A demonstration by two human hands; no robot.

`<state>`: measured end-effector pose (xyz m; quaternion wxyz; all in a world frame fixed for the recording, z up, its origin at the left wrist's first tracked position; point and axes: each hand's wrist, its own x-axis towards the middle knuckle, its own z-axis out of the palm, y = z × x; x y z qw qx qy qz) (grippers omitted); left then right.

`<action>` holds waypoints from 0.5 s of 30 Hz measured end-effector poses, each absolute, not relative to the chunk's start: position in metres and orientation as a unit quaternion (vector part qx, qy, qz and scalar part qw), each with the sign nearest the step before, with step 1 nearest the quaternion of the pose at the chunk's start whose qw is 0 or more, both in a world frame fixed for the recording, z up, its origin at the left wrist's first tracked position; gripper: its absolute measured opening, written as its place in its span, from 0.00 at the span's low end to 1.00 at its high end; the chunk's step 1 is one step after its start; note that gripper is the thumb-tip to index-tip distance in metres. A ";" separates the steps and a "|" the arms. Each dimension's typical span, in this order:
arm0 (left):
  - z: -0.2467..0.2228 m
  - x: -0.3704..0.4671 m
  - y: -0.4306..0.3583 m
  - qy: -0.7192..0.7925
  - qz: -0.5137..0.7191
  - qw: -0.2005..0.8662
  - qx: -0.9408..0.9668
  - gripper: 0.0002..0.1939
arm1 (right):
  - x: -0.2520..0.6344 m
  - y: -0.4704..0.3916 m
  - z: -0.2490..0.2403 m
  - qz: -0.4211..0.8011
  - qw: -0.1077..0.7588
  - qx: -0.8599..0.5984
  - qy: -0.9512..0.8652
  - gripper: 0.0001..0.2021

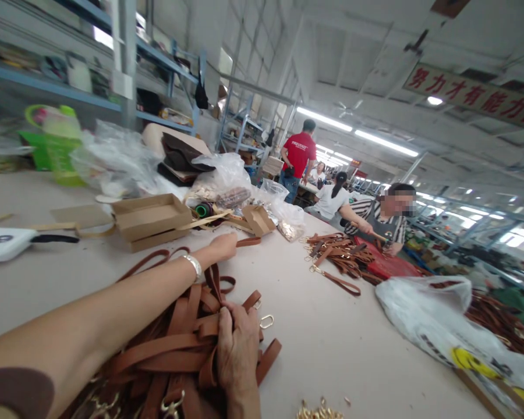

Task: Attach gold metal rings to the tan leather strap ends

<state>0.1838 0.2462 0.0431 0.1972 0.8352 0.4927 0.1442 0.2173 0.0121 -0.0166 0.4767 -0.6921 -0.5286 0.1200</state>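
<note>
A heap of brown leather straps (170, 355), some fitted with gold-coloured clasps (172, 404), lies in front of me on the table. My left hand (222, 247), a silver bracelet (195, 267) on its wrist, reaches over the heap. Its fingers are closed round a strap (250, 241), whose end sticks out to the right. Lower down, my right hand (240, 343) rests on the heap's right side, its fingers bent onto a strap there. Beside it a gold oval ring (266, 321) shows at a strap's end. Both sets of fingertips are partly hidden.
Small gold fittings (318, 410) lie at the front edge. Cardboard boxes (151, 218) and plastic bags (227, 174) line the back. On the right are another strap pile (340, 256), a co-worker with a hammer-like tool (378, 234), and a white plastic bag (436, 314).
</note>
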 end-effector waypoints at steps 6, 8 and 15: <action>0.116 0.161 0.215 0.424 0.322 0.348 0.771 0.12 | 0.217 0.013 -0.021 0.084 0.495 -0.671 -0.545 0.13; 0.135 0.155 0.184 0.376 0.362 0.399 0.754 0.13 | 0.218 0.015 -0.023 0.063 0.508 -0.655 -0.555 0.13; 0.137 0.144 0.052 0.232 0.427 0.682 0.547 0.04 | 0.219 -0.001 0.005 -0.051 0.483 -0.650 -0.584 0.12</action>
